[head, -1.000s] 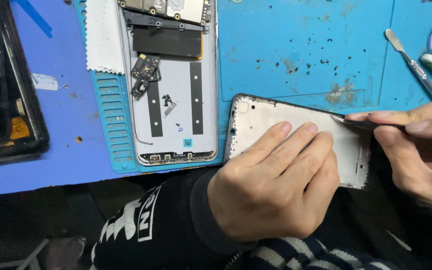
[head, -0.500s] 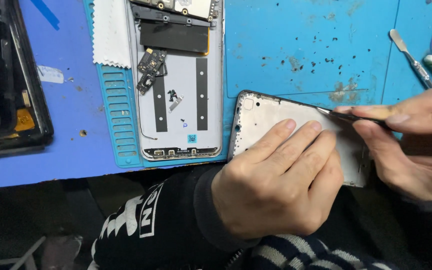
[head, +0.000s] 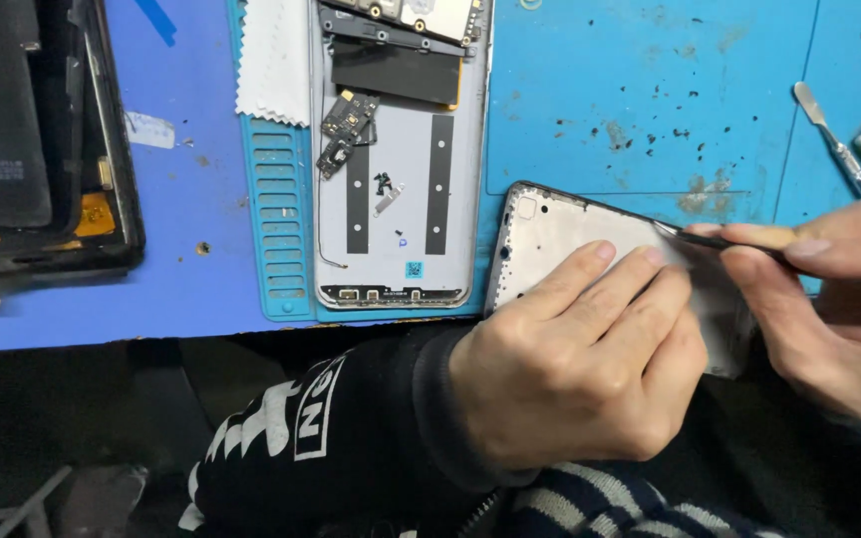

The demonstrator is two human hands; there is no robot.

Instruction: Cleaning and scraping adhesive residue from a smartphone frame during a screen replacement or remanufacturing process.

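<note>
Centrally, the left hand (head: pixel 575 364) lies flat, fingers spread, pressing down on a pale phone frame (head: pixel 590 239) that rests on the blue mat (head: pixel 650 90) at the near edge of the counter. The right hand (head: pixel 834 299) pinches a thin dark tool (head: pixel 715 239) between thumb and forefinger, with the tip meeting the frame's upper edge. Judged from this pose, the work goes best with steady downward pressure from the flat hand, so that the frame does not slide, and with the tool kept shallow along the rim, since a steep angle might gouge or bend the thin edge.

Left of the frame lies an opened phone body (head: pixel 401 179), its dark adhesive strips and small loose circuit parts (head: pixel 346 130) exposed; a white cloth (head: pixel 273 60) lies beside it. Farther left sits a dark screen assembly (head: pixel 32 149). At the right, a metal spudger (head: pixel 829 134) lies on the mat. The left fingers cover much of the frame's surface, and the right hand hides its far corner.
</note>
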